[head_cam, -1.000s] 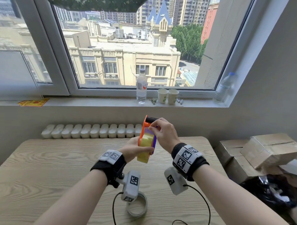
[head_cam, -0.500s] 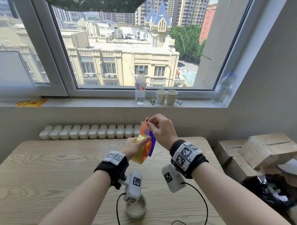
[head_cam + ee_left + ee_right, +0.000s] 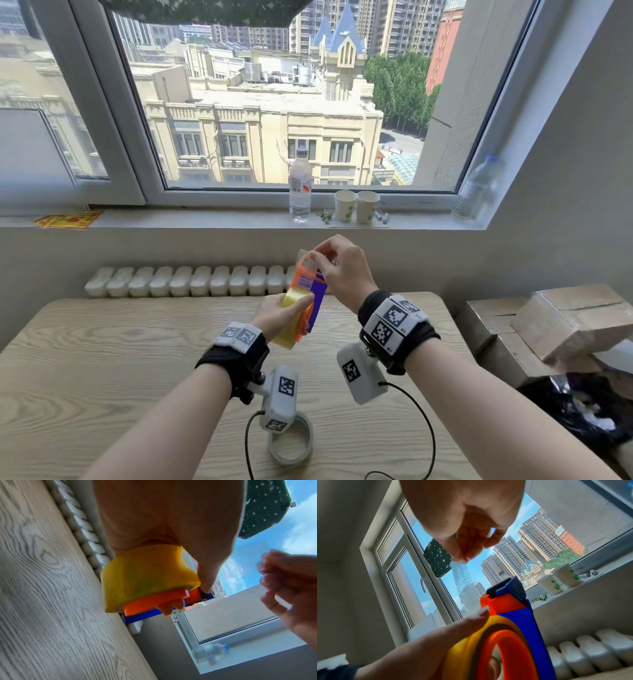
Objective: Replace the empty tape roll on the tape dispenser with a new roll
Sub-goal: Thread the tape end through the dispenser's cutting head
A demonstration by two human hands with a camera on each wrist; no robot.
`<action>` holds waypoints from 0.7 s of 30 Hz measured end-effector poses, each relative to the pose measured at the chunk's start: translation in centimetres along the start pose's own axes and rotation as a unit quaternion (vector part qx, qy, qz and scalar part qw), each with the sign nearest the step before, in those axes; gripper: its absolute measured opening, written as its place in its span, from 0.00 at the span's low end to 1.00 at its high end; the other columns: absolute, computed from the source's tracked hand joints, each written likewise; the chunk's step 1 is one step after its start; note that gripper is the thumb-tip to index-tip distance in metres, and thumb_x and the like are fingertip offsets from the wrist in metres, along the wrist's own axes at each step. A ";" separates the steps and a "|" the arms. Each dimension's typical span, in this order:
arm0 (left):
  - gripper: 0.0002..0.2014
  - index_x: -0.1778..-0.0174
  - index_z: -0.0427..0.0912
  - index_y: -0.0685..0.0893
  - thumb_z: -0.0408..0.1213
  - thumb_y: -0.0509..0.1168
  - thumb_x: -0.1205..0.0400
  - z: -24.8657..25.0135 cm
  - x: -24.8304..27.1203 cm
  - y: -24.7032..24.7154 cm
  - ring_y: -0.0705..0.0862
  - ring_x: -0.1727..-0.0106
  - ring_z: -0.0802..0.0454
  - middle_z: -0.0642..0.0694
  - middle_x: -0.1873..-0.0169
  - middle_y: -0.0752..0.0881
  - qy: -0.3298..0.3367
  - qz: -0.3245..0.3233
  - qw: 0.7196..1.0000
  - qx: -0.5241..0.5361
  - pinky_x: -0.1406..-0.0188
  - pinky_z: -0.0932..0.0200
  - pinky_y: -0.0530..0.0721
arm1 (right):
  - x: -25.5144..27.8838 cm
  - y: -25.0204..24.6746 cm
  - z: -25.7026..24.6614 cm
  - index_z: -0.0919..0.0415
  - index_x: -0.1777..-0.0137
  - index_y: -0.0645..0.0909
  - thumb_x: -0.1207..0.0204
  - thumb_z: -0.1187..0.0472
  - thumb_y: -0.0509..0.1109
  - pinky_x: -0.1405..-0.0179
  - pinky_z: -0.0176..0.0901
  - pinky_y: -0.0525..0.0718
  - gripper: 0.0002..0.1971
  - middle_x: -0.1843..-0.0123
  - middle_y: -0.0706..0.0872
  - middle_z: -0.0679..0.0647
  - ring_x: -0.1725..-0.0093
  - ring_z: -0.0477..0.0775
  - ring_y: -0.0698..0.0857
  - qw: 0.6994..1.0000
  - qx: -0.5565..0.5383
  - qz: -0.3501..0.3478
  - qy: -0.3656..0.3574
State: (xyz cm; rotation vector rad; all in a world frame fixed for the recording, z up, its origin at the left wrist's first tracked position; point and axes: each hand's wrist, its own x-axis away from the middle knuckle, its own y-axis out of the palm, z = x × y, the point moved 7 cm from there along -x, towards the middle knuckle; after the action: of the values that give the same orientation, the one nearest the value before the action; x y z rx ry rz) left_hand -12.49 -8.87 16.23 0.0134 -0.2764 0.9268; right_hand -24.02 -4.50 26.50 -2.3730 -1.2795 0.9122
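Note:
My left hand (image 3: pixel 279 315) grips an orange and blue tape dispenser (image 3: pixel 310 298) with a yellowish new tape roll (image 3: pixel 291 310) mounted on it, held upright above the wooden table (image 3: pixel 102 359). In the left wrist view the roll (image 3: pixel 145 577) sits on the orange hub (image 3: pixel 154 599). My right hand (image 3: pixel 334 260) pinches the free end of the clear tape strip (image 3: pixel 462 580) and holds it pulled up above the dispenser's blue front (image 3: pixel 513 589). The empty tape roll (image 3: pixel 291 442), a bare ring, lies flat on the table near me, partly hidden by the left wrist camera.
A white radiator (image 3: pixel 191 281) runs behind the table under the windowsill. A water bottle (image 3: pixel 300 185) and two paper cups (image 3: pixel 356 205) stand on the sill, with another bottle (image 3: pixel 476 188) at its right end. Cardboard boxes (image 3: pixel 565 318) and a black bag (image 3: pixel 582 411) sit to the right.
The dispenser has tilted and turned in my left hand. My right hand has risen from its top, drawing the tape end upward.

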 end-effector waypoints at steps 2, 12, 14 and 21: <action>0.16 0.55 0.35 0.82 0.47 0.70 0.24 -0.4 0.0 0.0 0.85 0.78 0.52 0.40 0.71 0.86 -0.006 -0.010 1.000 0.020 0.74 0.60 0.84 | -0.4 -0.3 0.3 0.65 0.57 0.84 0.24 0.62 0.70 0.56 0.43 0.81 0.06 0.59 0.82 0.53 0.60 0.49 0.79 1.000 0.007 0.003 0.009; 0.12 0.54 0.42 0.84 0.48 0.68 0.23 -1.0 0.5 0.1 0.86 0.71 0.52 0.43 0.65 0.88 0.019 -0.026 0.999 0.014 0.73 0.64 0.83 | -1.8 -1.6 4.2 0.61 0.57 0.86 0.25 0.58 0.71 0.57 0.41 0.76 0.07 0.55 0.87 0.57 0.57 0.51 0.80 0.994 0.055 0.010 0.097; 0.13 0.55 0.42 0.84 0.49 0.68 0.23 -1.1 0.4 0.1 0.86 0.71 0.51 0.43 0.65 0.89 0.015 -0.029 0.999 0.013 0.71 0.62 0.84 | -1.8 -1.6 4.6 0.61 0.57 0.86 0.25 0.58 0.72 0.56 0.42 0.76 0.07 0.54 0.87 0.58 0.57 0.51 0.80 0.993 0.055 0.012 0.102; 0.15 0.52 0.40 0.83 0.49 0.67 0.23 -1.2 0.5 0.4 0.87 0.70 0.50 0.42 0.66 0.89 0.016 -0.056 0.998 0.010 0.67 0.58 0.85 | -2.0 -1.2 5.2 0.60 0.58 0.87 0.26 0.57 0.72 0.55 0.43 0.80 0.06 0.55 0.89 0.57 0.58 0.51 0.82 0.992 0.062 0.006 0.110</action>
State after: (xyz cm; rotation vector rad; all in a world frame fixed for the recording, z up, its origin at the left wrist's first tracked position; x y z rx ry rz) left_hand -12.27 -8.08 15.11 0.0325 -0.2331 0.8179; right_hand -28.98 -5.65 23.96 -2.3113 -1.0923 0.6900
